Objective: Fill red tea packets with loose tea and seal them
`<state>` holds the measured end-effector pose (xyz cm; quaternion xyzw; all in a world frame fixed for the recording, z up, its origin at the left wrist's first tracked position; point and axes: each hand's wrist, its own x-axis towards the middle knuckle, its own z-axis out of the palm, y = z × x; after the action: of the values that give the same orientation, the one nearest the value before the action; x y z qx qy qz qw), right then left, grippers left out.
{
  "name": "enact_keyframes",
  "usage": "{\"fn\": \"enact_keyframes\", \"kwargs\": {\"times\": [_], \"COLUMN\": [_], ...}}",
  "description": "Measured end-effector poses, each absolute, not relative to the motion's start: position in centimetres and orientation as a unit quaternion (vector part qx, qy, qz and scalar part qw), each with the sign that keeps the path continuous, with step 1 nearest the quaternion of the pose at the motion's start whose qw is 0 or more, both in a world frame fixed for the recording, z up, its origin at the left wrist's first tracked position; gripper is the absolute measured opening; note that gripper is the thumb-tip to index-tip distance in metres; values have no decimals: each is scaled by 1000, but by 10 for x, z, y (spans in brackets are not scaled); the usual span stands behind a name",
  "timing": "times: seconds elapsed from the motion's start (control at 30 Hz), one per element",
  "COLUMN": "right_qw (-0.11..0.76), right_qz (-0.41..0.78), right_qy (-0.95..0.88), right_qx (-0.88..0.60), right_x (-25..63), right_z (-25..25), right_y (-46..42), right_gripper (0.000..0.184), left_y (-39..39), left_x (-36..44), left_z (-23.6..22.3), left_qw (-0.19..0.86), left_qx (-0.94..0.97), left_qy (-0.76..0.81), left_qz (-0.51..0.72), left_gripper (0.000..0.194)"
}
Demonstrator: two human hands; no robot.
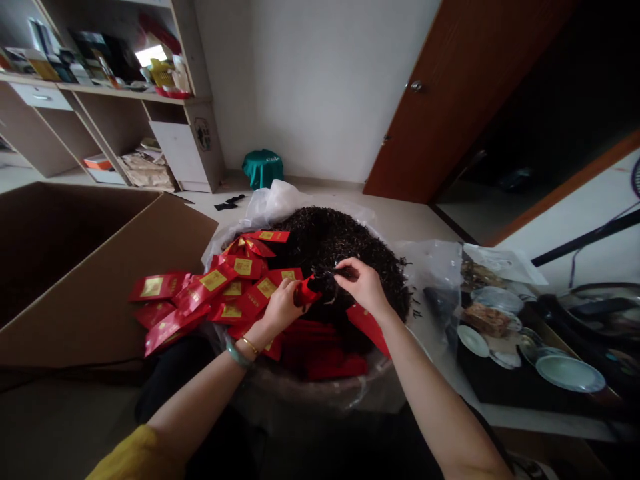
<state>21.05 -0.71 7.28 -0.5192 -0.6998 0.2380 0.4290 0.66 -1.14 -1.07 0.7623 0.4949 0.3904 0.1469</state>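
Observation:
My left hand [281, 307] is closed around a small red packet [306, 293], its mouth tilted to the right. At that mouth, my right hand [364, 285] pinches some dark dried tea leaves [327, 283] between thumb and fingers. Beneath both hands lies a big heap of loose tea leaves [345, 233] in a round container lined with clear plastic [280, 197]. Filled red packets with gold labels [213, 280] are piled on the heap's left side. Flat red packets [335, 360] lie at the near side, partly in shadow, and another [369, 327] sits under my right forearm.
A large open cardboard box [110, 280] stands at the left. To the right, a low table [505, 393] carries a glass lid or dish [570, 373], small cups and plastic bags. Behind are a teal-covered bin [263, 168], a shelf desk [180, 147] and a brown door [450, 87].

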Motion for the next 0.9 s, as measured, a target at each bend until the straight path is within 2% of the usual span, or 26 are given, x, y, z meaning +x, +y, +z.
{"fn": "enact_keyframes", "kwargs": {"times": [0.1,0.2,0.3,0.5,0.73,0.9], "right_qw": [515,520,471,402,285,194], "right_qz": [225,186,176,205,152,120], "right_qy": [-663,-678,-731,-764,-810,-822], "right_qx": [-495,-485,-462,-461,-488,-521], "right_x": [192,176,169,174,173,173], "right_z": [74,69,64,60,66,67], "right_y": [-17,-24,-26,-22,-26,-27], "right_gripper": [14,9,9,21,31,31], "left_y": [-14,-14,-12,-9,-11,-13], "left_x": [8,8,7,6,7,8], "left_z": [-10,-10,-12,-12,-12,-13], "left_qw": [157,157,149,139,132,114], "left_qx": [765,768,764,748,748,765], "left_qy": [486,481,490,517,513,501], "left_qz": [391,393,392,391,399,389], "left_gripper": [44,43,44,49,45,51]}}
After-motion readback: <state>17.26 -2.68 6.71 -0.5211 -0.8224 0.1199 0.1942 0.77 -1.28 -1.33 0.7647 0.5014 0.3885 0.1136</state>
